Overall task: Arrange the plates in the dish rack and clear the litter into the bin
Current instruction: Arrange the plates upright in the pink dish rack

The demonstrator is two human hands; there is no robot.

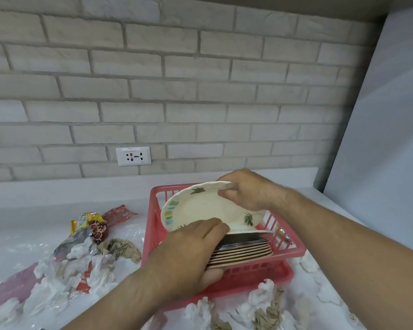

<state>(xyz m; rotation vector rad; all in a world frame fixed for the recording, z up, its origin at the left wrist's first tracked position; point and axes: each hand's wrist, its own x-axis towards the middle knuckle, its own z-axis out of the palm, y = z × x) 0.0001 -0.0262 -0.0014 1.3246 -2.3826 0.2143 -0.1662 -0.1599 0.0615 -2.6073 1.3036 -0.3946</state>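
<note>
A pale countertop runs along a wall of whitish brick, with a white power socket set low in the bricks and a plain grey panel closing off the right side. A red plastic dish rack stands on the counter right of centre. Inside it a row of plates stands on edge, packed close, their rims showing as dark and pale stripes. The left hand grips this row at its near left end, fingers curled over the top of the rims and the thumb underneath at the near side. The right hand pinches the upper rim of a cream plate with leaf prints, thumb on the near face and fingers behind; the plate is tilted, leaning over the far end of the row, its lower edge just behind the left fingers. Litter covers the counter to the left of the rack: a yellow and red snack wrapper, a red wrapper behind it, crumpled brown paper, white tissue and a flat red packet. More crumpled white and brown paper lies in front of the rack, near the bottom edge.
</note>
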